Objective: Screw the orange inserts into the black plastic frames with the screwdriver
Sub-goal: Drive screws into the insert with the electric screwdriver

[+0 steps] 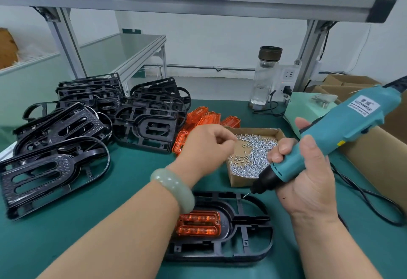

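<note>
Here, black frames crowd a green mat; white wall behind.

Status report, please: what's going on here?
Left hand curled over screw box. Right hand grips screwdriver, bit near frame. Orange insert sits in frame.

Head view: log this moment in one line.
orange insert sits in black frame | left hand over screw box, fingers curled | right hand grips screwdriver, bit near frame edge

Left hand curled, outstretched; right hand grips screwdriver.
</note>
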